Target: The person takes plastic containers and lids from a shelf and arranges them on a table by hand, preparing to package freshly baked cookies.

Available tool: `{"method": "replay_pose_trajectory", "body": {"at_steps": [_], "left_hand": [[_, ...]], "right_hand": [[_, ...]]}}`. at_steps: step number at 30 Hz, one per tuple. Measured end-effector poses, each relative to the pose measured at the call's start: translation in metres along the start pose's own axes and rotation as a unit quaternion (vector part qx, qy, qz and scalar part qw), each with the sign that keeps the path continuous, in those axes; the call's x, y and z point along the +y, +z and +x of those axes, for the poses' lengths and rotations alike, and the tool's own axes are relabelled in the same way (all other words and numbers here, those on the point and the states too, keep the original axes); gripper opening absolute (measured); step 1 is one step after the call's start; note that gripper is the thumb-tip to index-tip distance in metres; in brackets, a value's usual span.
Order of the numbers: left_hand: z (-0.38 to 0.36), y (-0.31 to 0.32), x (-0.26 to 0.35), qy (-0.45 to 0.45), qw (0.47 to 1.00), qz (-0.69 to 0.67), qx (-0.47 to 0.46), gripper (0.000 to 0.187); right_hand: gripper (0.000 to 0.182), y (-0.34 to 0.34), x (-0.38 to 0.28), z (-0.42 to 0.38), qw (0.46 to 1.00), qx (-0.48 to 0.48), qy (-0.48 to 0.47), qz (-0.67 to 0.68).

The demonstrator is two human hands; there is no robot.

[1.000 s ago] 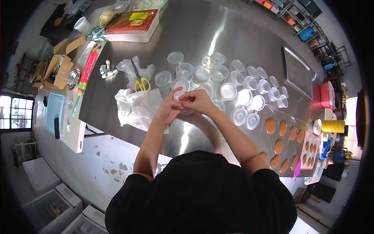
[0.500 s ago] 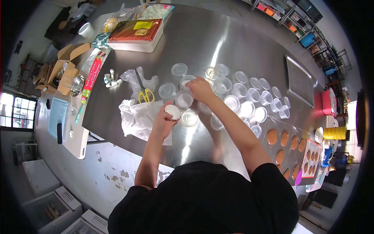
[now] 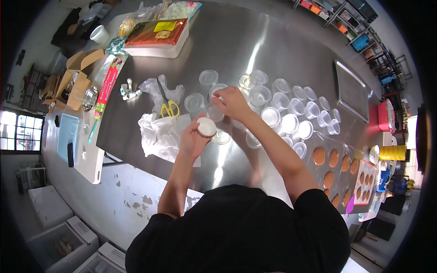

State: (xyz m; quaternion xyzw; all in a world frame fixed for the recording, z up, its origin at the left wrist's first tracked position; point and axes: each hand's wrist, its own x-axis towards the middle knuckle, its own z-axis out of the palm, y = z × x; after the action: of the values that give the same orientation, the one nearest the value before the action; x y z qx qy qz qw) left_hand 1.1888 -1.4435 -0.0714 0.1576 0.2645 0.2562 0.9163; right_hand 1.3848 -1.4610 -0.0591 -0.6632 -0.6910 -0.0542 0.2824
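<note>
A white fluted paper liner stack (image 3: 206,127) is in my left hand (image 3: 193,138), with the fingers wrapped round it. My right hand (image 3: 230,102) is over a clear plastic cup (image 3: 217,90), its fingers bent and close together; what they hold, if anything, is hidden. Just below lies another clear cup (image 3: 215,113), partly covered by my hands. Several clear cups with lids stand to the right, and a white liner sits in one cup (image 3: 270,117). A clear cup (image 3: 221,134) is beside my left hand.
Yellow-handled scissors (image 3: 170,108) and crumpled white plastic (image 3: 159,136) lie to the left. Round brown discs (image 3: 319,156) rest on a sheet at the right. A metal tray (image 3: 352,91) is at the far right, and a red-topped box (image 3: 157,38) at the back left.
The liner stack in my left hand has tilted and shifted slightly up and right. My right hand has moved only a little over the same cup.
</note>
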Motion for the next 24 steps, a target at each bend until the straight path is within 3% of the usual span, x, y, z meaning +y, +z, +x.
{"method": "replay_pose_trajectory", "body": {"at_steps": [1,2,5,6,8,10,15,24], "left_hand": [[0.001,0.003,-0.002,-0.004,1.000,-0.017,-0.002,0.041],[0.002,0.006,-0.003,-0.005,1.000,-0.018,0.004,0.041],[0.005,0.019,-0.009,-0.004,1.000,0.004,-0.028,0.036],[0.006,0.019,-0.012,-0.008,1.000,0.003,-0.029,0.036],[0.009,0.022,-0.018,-0.025,0.997,0.058,-0.050,0.035],[0.008,0.029,-0.025,-0.033,0.994,0.075,-0.065,0.034],[0.006,0.045,-0.037,-0.068,0.988,0.098,-0.099,0.035],[0.016,0.059,-0.053,-0.125,0.975,0.109,-0.146,0.036]], "right_hand": [[0.024,-0.016,-0.011,0.001,0.973,-0.066,0.117,0.189],[0.020,-0.026,-0.021,0.000,0.893,-0.128,0.228,0.366],[0.021,-0.029,-0.032,-0.025,0.854,-0.184,0.195,0.445],[0.021,-0.032,-0.035,-0.032,0.854,-0.183,0.198,0.444],[0.023,-0.040,-0.040,-0.043,0.793,-0.224,0.258,0.504],[0.020,-0.045,-0.037,-0.053,0.806,-0.210,0.266,0.485],[0.012,-0.061,-0.030,-0.079,0.770,-0.167,0.308,0.533],[0.014,-0.077,-0.023,-0.104,0.763,-0.096,0.337,0.543]]}}
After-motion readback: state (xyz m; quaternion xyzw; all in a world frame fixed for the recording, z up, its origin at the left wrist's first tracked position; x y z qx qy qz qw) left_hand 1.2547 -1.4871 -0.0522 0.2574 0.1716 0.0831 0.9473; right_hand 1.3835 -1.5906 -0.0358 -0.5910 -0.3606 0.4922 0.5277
